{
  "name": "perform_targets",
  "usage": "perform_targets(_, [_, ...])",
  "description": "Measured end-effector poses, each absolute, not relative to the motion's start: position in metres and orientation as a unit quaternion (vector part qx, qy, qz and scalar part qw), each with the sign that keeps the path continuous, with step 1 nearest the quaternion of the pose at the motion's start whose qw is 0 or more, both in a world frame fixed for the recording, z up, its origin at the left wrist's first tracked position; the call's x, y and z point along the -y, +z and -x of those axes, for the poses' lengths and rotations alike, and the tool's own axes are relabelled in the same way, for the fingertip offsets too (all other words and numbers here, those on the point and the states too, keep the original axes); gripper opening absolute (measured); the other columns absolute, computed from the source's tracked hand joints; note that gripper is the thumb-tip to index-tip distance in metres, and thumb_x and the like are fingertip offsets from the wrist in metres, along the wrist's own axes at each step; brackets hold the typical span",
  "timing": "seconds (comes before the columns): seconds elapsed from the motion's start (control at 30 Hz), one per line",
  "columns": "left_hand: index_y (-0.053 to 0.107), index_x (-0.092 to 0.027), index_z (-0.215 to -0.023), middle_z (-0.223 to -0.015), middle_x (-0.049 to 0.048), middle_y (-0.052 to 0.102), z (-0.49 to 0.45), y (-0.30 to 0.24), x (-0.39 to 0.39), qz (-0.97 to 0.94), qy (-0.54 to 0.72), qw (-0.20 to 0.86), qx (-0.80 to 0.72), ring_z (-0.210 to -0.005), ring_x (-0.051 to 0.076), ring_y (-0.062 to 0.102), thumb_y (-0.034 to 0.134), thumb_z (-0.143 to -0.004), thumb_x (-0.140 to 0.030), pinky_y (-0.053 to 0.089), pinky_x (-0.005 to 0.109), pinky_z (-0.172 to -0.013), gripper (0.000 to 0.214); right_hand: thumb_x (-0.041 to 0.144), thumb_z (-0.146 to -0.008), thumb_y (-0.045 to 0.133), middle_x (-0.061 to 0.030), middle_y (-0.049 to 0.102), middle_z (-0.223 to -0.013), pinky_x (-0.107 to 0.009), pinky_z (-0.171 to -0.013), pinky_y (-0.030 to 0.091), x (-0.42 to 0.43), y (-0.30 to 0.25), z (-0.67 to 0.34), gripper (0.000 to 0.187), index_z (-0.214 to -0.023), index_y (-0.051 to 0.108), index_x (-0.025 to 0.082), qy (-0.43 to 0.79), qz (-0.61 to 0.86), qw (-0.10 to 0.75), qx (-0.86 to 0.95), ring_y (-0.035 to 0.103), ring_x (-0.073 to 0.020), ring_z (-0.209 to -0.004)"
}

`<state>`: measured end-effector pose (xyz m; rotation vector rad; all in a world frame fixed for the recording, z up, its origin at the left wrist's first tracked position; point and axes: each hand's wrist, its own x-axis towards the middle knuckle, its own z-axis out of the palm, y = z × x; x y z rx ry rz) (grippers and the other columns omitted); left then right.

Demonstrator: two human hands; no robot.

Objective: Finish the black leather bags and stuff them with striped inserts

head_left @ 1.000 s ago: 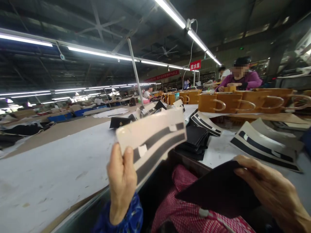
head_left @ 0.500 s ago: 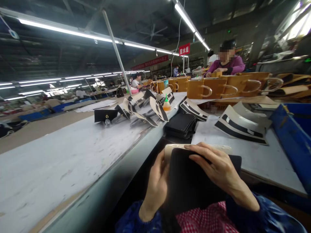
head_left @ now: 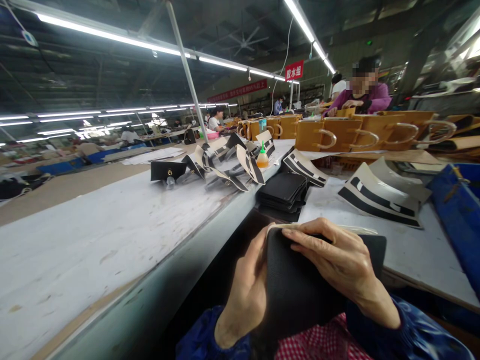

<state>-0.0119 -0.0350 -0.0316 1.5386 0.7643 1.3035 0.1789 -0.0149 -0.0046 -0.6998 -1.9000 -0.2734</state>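
A black leather panel (head_left: 296,290) rests upright on my lap, with a cream card piece (head_left: 279,226) pressed flat behind its top edge. My left hand (head_left: 245,295) grips the panel's left edge, thumb and fingers closed around it. My right hand (head_left: 337,260) lies across the front of the panel, fingers pressed along its top edge. Both sleeves are blue, above a red checked apron (head_left: 318,340).
A stack of black panels (head_left: 281,192) sits just beyond my hands. Cream pieces with black stripes (head_left: 378,192) lie on the right table; more stand on the white belt (head_left: 112,230). A glue bottle (head_left: 262,157), tan bags (head_left: 337,132), a blue bin (head_left: 457,210) and a seated worker (head_left: 362,92) are farther off.
A second ago my left hand held the striped cream piece up and my right held the black panel apart. Both pieces are now brought together, pressed by both hands on my lap.
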Motion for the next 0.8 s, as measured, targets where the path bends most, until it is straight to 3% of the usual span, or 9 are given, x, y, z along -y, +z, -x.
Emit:
perform_targets(0.4, [0.051,-0.031,-0.143,-0.150,0.0013,0.051,0.0098,-0.0326,0.0374,-0.632,0.529,0.484,-0.294,-0.140,0.023,0.046,0.051,-0.100,-0.030,0.038,0.032,-0.118,0.043,0.009,-0.091,0.063,-0.0031,0.067,-0.086,-0.022,-0.059,0.052,0.0143,-0.0047,-0.1785,0.030,-0.116,0.071,0.024,-0.116,0.286,0.517,0.798,0.064,-0.0119,-0.070])
perform_targets(0.57, [0.048,-0.024,-0.145,-0.149,0.0065,0.052,0.0129,-0.0307,0.0366,-0.649,0.511,0.472,-0.309,-0.139,0.026,0.046,0.046,-0.101,-0.033,0.036,0.037,-0.119,0.045,0.010,-0.091,0.062,-0.0038,0.067,-0.085,-0.022,-0.060,0.053,0.0120,-0.0096,-0.1788,0.029,-0.116,0.071,0.023,-0.094,0.290,0.514,0.802,0.064,-0.0119,-0.070])
perform_targets(0.8, [0.051,-0.023,-0.142,-0.129,0.0100,0.067,0.0163,-0.0289,0.0363,-0.655,0.479,0.468,-0.350,-0.123,0.029,0.060,0.045,-0.100,-0.036,0.046,0.042,-0.108,0.045,0.014,-0.094,0.059,-0.0032,0.066,-0.080,-0.020,-0.056,0.051,0.0126,-0.0130,-0.1778,0.023,-0.113,0.071,0.022,-0.100,0.301,0.501,0.806,0.062,-0.0110,-0.065])
